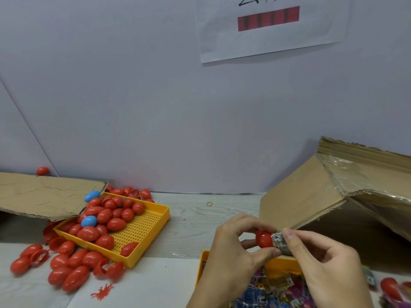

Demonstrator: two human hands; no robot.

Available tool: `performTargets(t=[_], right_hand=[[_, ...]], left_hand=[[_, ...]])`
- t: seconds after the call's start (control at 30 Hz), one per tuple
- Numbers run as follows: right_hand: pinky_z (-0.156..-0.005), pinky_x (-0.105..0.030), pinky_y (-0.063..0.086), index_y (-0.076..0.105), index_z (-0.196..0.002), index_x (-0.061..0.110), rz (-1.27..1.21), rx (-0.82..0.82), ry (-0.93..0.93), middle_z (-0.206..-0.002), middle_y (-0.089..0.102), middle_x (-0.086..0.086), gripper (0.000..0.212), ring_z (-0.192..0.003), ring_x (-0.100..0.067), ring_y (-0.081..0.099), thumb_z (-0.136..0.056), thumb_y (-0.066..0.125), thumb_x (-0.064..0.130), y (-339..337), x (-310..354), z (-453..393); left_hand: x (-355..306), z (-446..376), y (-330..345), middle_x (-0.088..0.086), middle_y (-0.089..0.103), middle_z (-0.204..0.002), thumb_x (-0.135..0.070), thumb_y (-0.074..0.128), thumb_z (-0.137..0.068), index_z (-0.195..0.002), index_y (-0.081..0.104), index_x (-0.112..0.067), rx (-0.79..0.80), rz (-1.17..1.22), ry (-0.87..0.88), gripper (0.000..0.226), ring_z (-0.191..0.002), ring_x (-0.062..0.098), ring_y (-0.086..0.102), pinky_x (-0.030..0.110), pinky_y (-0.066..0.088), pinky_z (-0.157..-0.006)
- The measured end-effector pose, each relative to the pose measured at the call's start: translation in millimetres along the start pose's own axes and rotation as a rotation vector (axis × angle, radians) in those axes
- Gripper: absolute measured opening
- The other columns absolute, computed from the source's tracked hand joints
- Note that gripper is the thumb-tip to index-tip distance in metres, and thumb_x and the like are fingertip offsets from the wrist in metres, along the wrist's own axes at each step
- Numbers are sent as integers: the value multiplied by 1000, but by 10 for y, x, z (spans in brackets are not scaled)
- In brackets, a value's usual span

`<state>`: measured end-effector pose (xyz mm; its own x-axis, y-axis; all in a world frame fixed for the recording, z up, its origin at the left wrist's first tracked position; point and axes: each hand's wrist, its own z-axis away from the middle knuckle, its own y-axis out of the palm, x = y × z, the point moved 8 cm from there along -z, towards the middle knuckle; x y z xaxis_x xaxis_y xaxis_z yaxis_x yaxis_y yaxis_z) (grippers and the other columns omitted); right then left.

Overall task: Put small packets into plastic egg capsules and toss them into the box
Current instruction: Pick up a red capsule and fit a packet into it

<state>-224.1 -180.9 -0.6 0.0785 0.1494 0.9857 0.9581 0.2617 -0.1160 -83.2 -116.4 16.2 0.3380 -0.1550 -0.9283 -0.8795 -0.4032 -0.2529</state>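
Note:
My left hand (235,247) grips a red egg capsule half (264,238) with its open end facing right. A small printed packet (280,240) sits partly inside that half, pinched by the fingers of my right hand (320,258). Below my hands a yellow tray (282,264) holds several colourful packets (273,290). The big cardboard box (333,196) lies tipped on the right, its opening facing me.
A second yellow tray (153,221) at the left holds several red egg capsules (104,221) and a blue one (89,221). More red capsules (66,265) lie on the table before it. A cardboard flap (44,194) lies at far left. A rubber band (209,204) lies mid-table.

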Motion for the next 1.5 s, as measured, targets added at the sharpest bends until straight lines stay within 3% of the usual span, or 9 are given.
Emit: performTargets(t=[0.13,0.23,0.37,0.5,0.63,0.8,1.1,1.27,1.5], right_hand=[[-71,-32,56,76,-77,27,-8,38,-94,-84,72,11,6,-81,-12,66,-75,75,22,38,87,20],[-62,-24,47,70,-84,39,170,40,-245,-95,60,21,41,-86,-4,56,-76,73,-1,64,138,39],[-60,-21,45,60,-94,46,356,27,-407,-104,54,18,52,-92,-4,53,-64,86,12,147,253,100],[-69,-34,51,67,-102,27,488,-34,-459,-102,57,8,59,-95,-17,55,-50,93,20,161,272,108],[-61,-38,55,72,-94,13,576,-96,-523,-93,58,2,56,-86,-22,57,-43,95,16,129,321,128],[-59,-35,54,73,-91,13,551,-121,-538,-91,59,2,53,-82,-21,58,-43,94,12,100,336,147],[-59,-30,51,74,-91,14,530,-65,-537,-91,60,0,49,-78,-22,58,-47,93,8,137,327,141],[-62,-18,44,74,-92,13,551,-33,-549,-90,60,0,52,-77,-21,58,-45,93,6,155,294,130],[-63,-32,53,75,-94,14,560,-15,-535,-91,63,2,52,-81,-21,61,-46,93,4,178,307,142]], left_hand=[[27,1,-45,-7,68,-97,-10,85,-73,-89,74,-30,-60,68,-27,28,-100,12,64,25,58,-82],[34,-2,-111,-8,71,-96,-14,85,-73,-90,73,-33,-117,104,-43,28,-97,9,66,17,55,-78],[21,-7,-126,-9,73,-95,-18,84,-76,-93,72,-35,-117,108,-38,27,-92,8,68,20,54,-81],[33,-13,-54,-4,73,-98,-20,84,-74,-93,72,-30,-71,128,-45,25,-96,15,69,28,56,-85],[38,-24,19,-3,73,-98,-31,83,-71,-92,71,-30,-39,136,-35,24,-99,18,69,32,56,-88],[87,-31,40,-1,73,-98,-36,80,-72,-93,71,-29,-31,147,-47,24,-100,20,69,36,56,-91],[170,1,93,2,71,-104,-29,75,-75,-94,66,-32,6,267,-136,21,-99,18,71,22,55,-77],[157,-4,99,-3,73,-101,-46,73,-75,-100,72,-37,25,159,-137,27,-98,16,70,28,57,-76],[169,-7,42,1,76,-99,-45,74,-72,-99,75,-30,49,145,-157,31,-98,18,70,41,56,-91]])
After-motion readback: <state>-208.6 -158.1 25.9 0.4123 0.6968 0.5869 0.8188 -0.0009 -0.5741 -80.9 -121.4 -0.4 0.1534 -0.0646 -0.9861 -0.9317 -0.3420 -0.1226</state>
